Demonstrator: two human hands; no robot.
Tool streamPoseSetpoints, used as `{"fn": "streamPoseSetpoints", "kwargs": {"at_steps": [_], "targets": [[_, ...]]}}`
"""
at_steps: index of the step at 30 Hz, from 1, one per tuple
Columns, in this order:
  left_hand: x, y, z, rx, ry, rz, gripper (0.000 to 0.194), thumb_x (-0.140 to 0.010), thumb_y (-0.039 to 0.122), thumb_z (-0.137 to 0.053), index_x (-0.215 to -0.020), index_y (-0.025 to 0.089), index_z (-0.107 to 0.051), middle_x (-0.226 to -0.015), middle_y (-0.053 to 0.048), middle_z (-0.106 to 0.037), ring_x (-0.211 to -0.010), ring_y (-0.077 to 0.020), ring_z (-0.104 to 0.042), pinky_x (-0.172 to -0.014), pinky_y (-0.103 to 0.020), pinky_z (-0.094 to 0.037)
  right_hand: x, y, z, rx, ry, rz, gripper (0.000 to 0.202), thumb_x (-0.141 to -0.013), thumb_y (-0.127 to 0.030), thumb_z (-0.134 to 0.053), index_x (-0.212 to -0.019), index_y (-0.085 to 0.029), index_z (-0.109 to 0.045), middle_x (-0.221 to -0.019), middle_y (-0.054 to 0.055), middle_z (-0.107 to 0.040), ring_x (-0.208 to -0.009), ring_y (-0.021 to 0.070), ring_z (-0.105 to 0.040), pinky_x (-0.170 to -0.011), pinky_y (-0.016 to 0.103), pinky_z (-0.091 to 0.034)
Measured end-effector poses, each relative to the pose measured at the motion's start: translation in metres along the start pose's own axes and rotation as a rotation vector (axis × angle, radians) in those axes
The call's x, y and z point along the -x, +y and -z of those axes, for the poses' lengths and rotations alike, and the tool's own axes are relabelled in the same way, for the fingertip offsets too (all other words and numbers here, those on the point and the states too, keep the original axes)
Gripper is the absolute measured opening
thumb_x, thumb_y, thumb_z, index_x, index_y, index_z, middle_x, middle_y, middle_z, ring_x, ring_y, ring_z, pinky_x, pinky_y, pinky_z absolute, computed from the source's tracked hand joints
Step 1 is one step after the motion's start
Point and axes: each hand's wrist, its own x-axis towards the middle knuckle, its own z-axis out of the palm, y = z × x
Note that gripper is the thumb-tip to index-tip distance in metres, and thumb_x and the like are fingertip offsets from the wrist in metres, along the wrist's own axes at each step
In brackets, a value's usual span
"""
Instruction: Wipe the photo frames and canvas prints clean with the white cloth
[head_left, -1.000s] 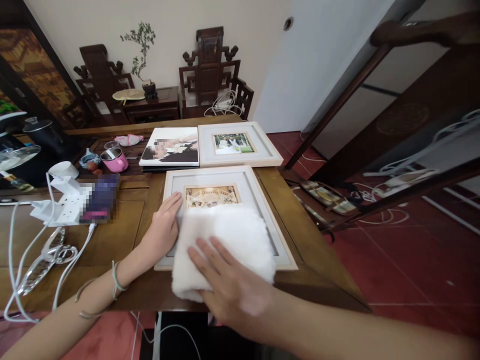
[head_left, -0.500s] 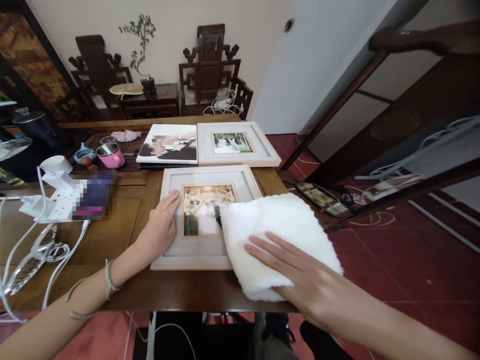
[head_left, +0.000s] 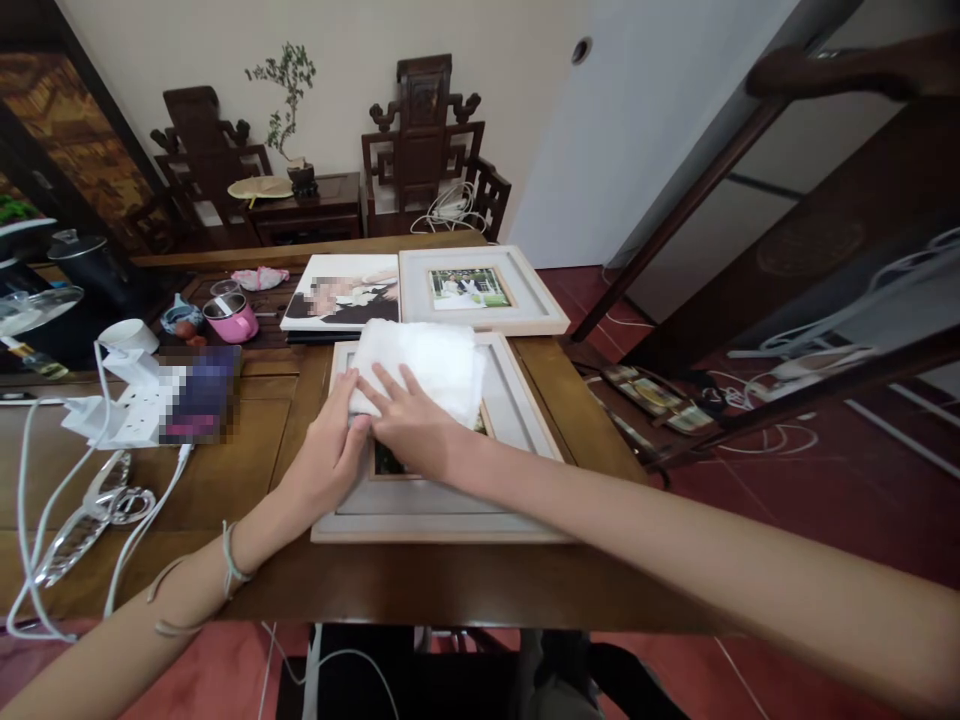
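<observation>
A light wooden picture frame (head_left: 442, 528) lies flat on the table, its wedding photo mostly covered. Over its upper left part is a folded, fluffy white cloth (head_left: 439, 350). My right hand (head_left: 412, 425) presses on the cloth with fingers spread and keeps hold of it; its thumb is hidden. My left hand (head_left: 330, 445) rests on the frame's left edge, fingers stretched out and thumb apart, right beside the cloth and close to my right hand.
Behind lie a second framed photo (head_left: 551, 317) and a photo album (head_left: 341, 265). At left are a power strip (head_left: 139, 410) with cables, a blurred phone (head_left: 202, 390), a clear hair claw (head_left: 86, 520) and a pink cup (head_left: 232, 322). A wooden rail stands at right.
My right hand has carried the cloth from the frame's lower right to its upper left, beside my left hand. The left thumb now shows; the lower right of the frame is uncovered.
</observation>
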Motion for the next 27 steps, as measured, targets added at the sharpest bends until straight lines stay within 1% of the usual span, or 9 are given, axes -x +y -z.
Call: {"fn": "streamPoseSetpoints", "kwargs": {"at_steps": [2, 4, 6, 9, 12, 16, 22, 24, 27], "targets": [[0.0, -0.001, 0.0, 0.007, 0.008, 0.012, 0.066, -0.098, 0.052, -0.021, -0.146, 0.008, -0.03, -0.152, -0.019, -0.033, -0.143, -0.0254, -0.026, -0.117, -0.045, -0.023, 0.008, -0.015, 0.003, -0.032, -0.011, 0.023, 0.039, -0.09, -0.01, -0.046, -0.125, -0.01, -0.061, -0.151, 0.021, -0.031, -0.138, 0.0436, -0.023, -0.108, 0.065, -0.025], [0.0, -0.001, -0.001, 0.022, 0.016, 0.028, 0.068, -0.098, 0.055, -0.02, -0.144, 0.008, -0.034, -0.151, -0.019, -0.036, -0.142, -0.0261, -0.029, -0.117, -0.045, -0.024, 0.021, -0.029, 0.01, -0.077, -0.076, 0.057, 0.039, -0.09, -0.012, -0.047, -0.127, -0.011, -0.06, -0.15, 0.021, -0.032, -0.138, 0.0445, -0.024, -0.107, 0.066, -0.025], [0.0, -0.001, 0.0, 0.041, 0.027, 0.034, 0.071, -0.096, 0.058, -0.017, -0.143, 0.008, -0.037, -0.149, -0.019, -0.039, -0.142, -0.0267, -0.031, -0.116, -0.045, -0.025, 0.035, -0.038, 0.018, -0.124, -0.151, 0.095, 0.046, -0.086, -0.014, -0.054, -0.132, -0.011, -0.056, -0.151, 0.023, -0.029, -0.138, 0.0459, -0.022, -0.106, 0.066, -0.026], [0.001, -0.001, -0.001, 0.051, 0.024, 0.054, 0.074, -0.096, 0.06, -0.013, -0.142, 0.008, -0.038, -0.149, -0.019, -0.039, -0.141, -0.0266, -0.031, -0.117, -0.045, -0.024, 0.05, -0.04, 0.026, -0.198, -0.232, 0.191, 0.06, -0.077, -0.014, -0.065, -0.135, -0.016, -0.053, -0.153, 0.021, -0.026, -0.139, 0.045, -0.019, -0.108, 0.065, -0.025], [0.002, -0.001, -0.002, 0.041, -0.005, 0.079, 0.073, -0.096, 0.058, -0.014, -0.143, 0.008, -0.037, -0.15, -0.019, -0.038, -0.142, -0.0263, -0.03, -0.117, -0.046, -0.023, 0.055, -0.035, 0.029, -0.244, -0.235, 0.27, 0.056, -0.077, -0.012, -0.063, -0.132, -0.02, -0.056, -0.154, 0.015, -0.029, -0.141, 0.04, -0.019, -0.111, 0.06, -0.024], [0.002, -0.004, -0.003, 0.03, -0.008, 0.058, 0.072, -0.097, 0.058, -0.015, -0.146, 0.008, -0.031, -0.152, -0.019, -0.034, -0.143, -0.0268, -0.026, -0.117, -0.047, -0.022, 0.048, -0.028, 0.021, -0.209, -0.188, 0.26, 0.046, -0.08, -0.009, -0.059, -0.125, -0.017, -0.06, -0.154, 0.014, -0.03, -0.142, 0.0355, -0.018, -0.112, 0.056, -0.025], [0.002, -0.003, -0.001, -0.025, -0.058, 0.047, 0.069, -0.098, 0.052, -0.015, -0.15, 0.007, -0.019, -0.157, -0.02, -0.018, -0.146, -0.0267, -0.016, -0.118, -0.048, -0.018, 0.03, -0.013, -0.002, -0.126, -0.026, 0.222, 0.029, -0.077, -0.008, -0.062, -0.103, -0.019, -0.071, -0.148, 0.012, -0.042, -0.14, 0.0344, -0.026, -0.111, 0.057, -0.026], [0.003, -0.001, -0.002, -0.054, -0.084, 0.064, 0.067, -0.099, 0.05, -0.016, -0.149, 0.006, -0.019, -0.157, -0.02, -0.016, -0.146, -0.0281, -0.015, -0.117, -0.051, -0.018, 0.021, -0.005, -0.007, -0.072, 0.007, 0.165, 0.033, -0.078, -0.006, -0.059, -0.107, -0.018, -0.07, -0.148, 0.011, -0.042, -0.141, 0.0341, -0.025, -0.112, 0.056, -0.026], [0.003, 0.0, -0.003, -0.092, -0.103, 0.079, 0.062, -0.1, 0.044, -0.02, -0.149, 0.007, -0.019, -0.157, -0.02, -0.017, -0.146, -0.0289, -0.015, -0.116, -0.053, -0.021, 0.004, 0.012, -0.008, -0.008, -0.014, 0.108, 0.041, -0.079, -0.004, -0.057, -0.117, -0.018, -0.066, -0.152, 0.009, -0.035, -0.142, 0.0337, -0.021, -0.112, 0.055, -0.026]]}}
